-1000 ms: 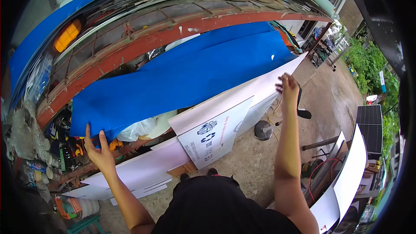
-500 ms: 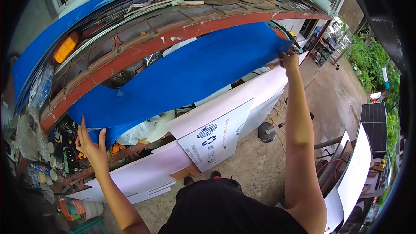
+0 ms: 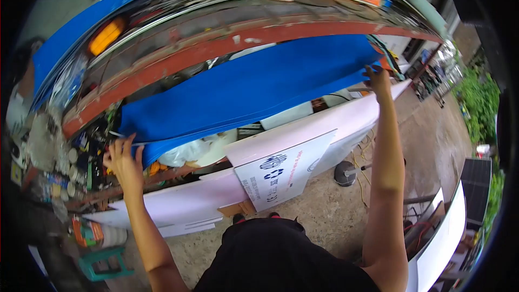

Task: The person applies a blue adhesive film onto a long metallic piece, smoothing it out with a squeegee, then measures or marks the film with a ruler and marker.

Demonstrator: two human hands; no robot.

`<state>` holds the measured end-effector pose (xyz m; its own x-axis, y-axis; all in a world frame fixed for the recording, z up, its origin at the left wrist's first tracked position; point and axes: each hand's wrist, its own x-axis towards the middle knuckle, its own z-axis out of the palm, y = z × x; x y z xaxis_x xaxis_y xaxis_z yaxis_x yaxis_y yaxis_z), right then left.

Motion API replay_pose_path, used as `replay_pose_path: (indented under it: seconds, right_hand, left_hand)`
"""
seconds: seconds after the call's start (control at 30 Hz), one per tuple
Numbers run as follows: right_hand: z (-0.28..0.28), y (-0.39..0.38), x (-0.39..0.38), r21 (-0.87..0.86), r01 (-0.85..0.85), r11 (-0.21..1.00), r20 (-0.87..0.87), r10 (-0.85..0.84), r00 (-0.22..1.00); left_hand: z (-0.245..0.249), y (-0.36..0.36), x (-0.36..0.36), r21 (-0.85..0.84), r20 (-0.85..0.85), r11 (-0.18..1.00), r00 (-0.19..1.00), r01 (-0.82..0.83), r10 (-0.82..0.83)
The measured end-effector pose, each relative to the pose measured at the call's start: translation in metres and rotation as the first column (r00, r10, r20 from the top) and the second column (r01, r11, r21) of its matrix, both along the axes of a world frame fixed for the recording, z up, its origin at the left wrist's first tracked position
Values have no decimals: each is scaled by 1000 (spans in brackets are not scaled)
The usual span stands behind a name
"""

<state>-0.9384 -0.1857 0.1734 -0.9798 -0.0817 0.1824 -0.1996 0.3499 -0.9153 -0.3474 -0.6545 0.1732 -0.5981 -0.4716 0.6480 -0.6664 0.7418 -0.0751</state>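
A long blue sheet (image 3: 248,86), smooth and flexible-looking, lies across the lower shelf, under the red beam, with its near edge curving downward. My left hand (image 3: 123,162) is at its left end, fingers spread and fingertips against the corner; nothing is visibly gripped there. At the right end, my right hand (image 3: 380,82) has its fingers bent over the sheet's near edge, holding it. Below the sheet, a white plastic bag (image 3: 186,153) and assorted items partly show.
A rusty red metal rack beam (image 3: 205,37) runs above the sheet. White panels (image 3: 357,113), one a printed board (image 3: 281,176), lean along the front. A green stool (image 3: 100,265) and a bucket (image 3: 113,236) stand lower left. A dark round base (image 3: 344,174) sits on the concrete.
The blue sheet's left end has flattened and its near edge has come down. My left hand's fingers have shifted at the corner. The whole view has tilted and moved.
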Motion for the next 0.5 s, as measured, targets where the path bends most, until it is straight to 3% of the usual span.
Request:
replay_pose_path:
  seconds: [0.1, 0.3, 0.37, 0.47, 0.5]
  right_hand:
    - [-12, 3, 25, 134, -51, 990, -217, 80, 973]
    - [-9, -26, 91, 285, -103, 953, -444, 226, 867]
    - [8, -49, 132, 297, -181, 938, -411, 296, 862]
    - [30, -80, 185, 339, -276, 900, -370, 397, 840]
    - [36, -90, 199, 367, -310, 877, -362, 441, 821]
  left_hand:
    - [11, -9, -3, -33, 46, 999, 998, 36, -34]
    - [22, -8, -7, 146, 69, 982, 989, 119, -130]
    - [12, -9, -4, 198, 11, 969, 989, 146, -151]
    - [11, -6, -6, 274, 85, 960, 994, 49, -75]
    - [15, -4, -8, 257, 52, 959, 989, 118, -135]
